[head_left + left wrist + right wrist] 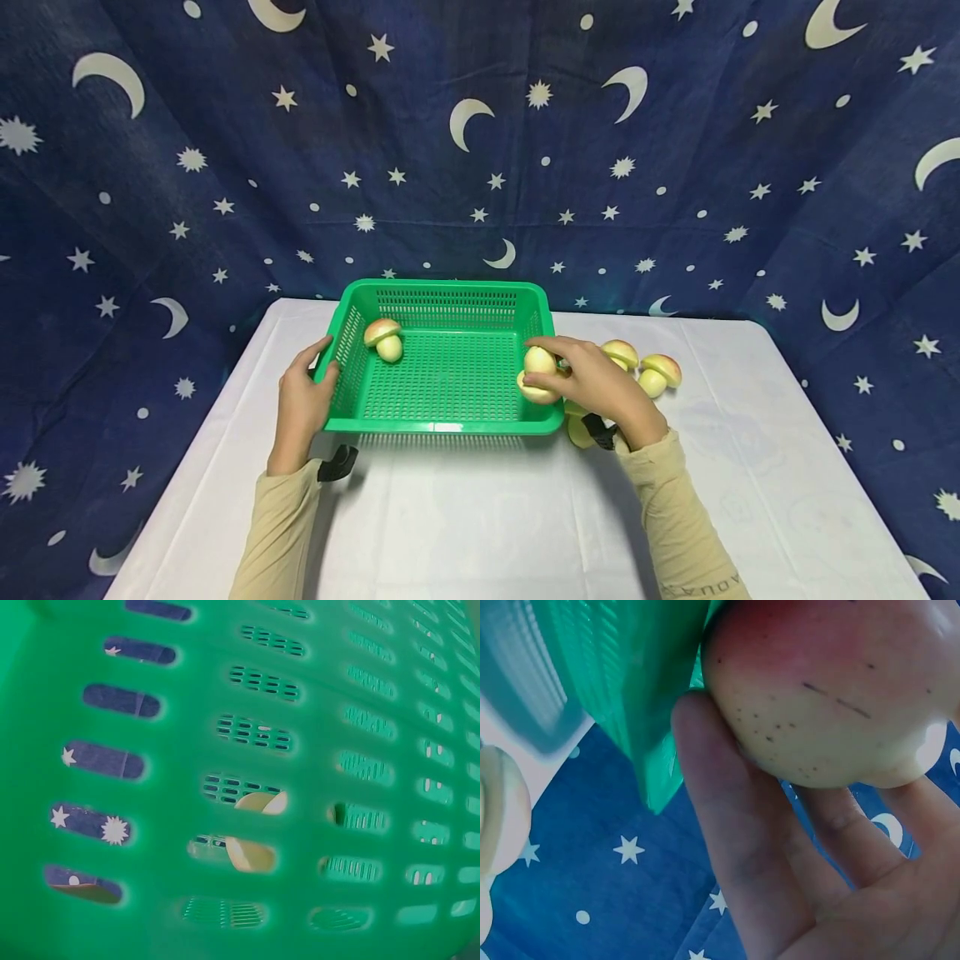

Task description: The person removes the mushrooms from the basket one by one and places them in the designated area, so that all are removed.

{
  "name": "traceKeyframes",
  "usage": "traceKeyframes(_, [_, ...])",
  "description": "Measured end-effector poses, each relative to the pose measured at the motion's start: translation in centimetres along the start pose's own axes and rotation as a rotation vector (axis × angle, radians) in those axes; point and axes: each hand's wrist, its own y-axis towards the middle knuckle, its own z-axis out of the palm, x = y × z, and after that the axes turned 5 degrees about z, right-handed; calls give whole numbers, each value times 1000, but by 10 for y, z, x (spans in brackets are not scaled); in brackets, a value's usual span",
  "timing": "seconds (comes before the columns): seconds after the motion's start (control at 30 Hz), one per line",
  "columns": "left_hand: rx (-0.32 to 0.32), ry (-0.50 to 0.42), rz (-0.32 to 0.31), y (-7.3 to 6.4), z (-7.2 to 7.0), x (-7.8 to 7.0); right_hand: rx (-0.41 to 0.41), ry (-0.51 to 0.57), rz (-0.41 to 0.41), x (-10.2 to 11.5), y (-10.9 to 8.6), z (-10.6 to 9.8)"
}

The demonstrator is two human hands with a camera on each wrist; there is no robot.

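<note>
A green plastic basket (450, 427) with slotted walls stands on the white-covered table. My left hand (298, 404) grips its left rim, thumb and index finger apart at the edge; the left wrist view is filled by the slotted basket wall (169, 787). Inside at the left lies a toy mushroom (388, 346) with a reddish-tan cap and pale stem. Over the basket's right end, my right hand (592, 379) holds another toy mushroom (538, 387) between thumb and fingers, stem up. The right wrist view shows its speckled pink and cream cap (817, 712) close up.
To the right of the basket, two more toy mushrooms (660, 375) lie together, the nearer-in one (620, 352) partly behind my right hand. Another mushroom (580, 429) sits by the basket's front right corner, partly covered by the right wrist. A dark star-patterned cloth (420, 142) hangs behind the table.
</note>
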Motion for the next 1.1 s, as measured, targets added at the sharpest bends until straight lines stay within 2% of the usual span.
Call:
traceKeyframes(0.7, [-1,0,0,0,1,1,-49,19,13,-13,-21,-14])
traceKeyframes(0.93, [4,-7,-1,-1,0,0,-89,-22,5,-23,-25,-18])
traceKeyframes(1.1, [6,-6,-4,0,0,0,-84,-17,35,-29,-29,-21])
